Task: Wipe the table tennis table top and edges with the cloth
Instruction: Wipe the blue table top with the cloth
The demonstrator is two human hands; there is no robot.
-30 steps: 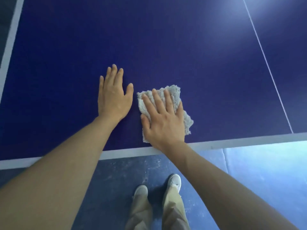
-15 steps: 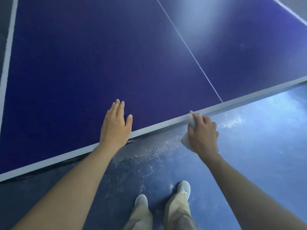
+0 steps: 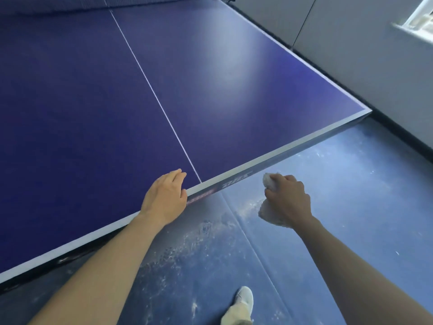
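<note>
- Left hand (image 3: 165,198) lies flat at the near edge of the tabletop (image 3: 70,113), fingers straight and together, palm down on the blue surface, heel of the hand over the white border.
- It sits just left of where the white centre line (image 3: 152,92) meets that near edge; it holds nothing.
- Right hand (image 3: 287,200) is off the table, out over the floor (image 3: 339,207), fingers curled tight round the cloth (image 3: 269,213).
- The cloth is bunched up, pale and nubbly: one tuft pokes out above the knuckles, a bigger wad hangs below the palm. It is near the table's edge face (image 3: 236,182) but seems clear of it.
- There's printing on that dark edge face, a pale logo between the two hands and a reddish mark by the left thumb: too blurred to read.
- Far corner of the tabletop at right runs close to a grey wall (image 3: 351,55); the net (image 3: 58,4) crosses the top of the view.
- Down below, scuffed blue floor with white streaks, and one white shoe (image 3: 244,297) under a beige trouser leg (image 3: 236,313).
</note>
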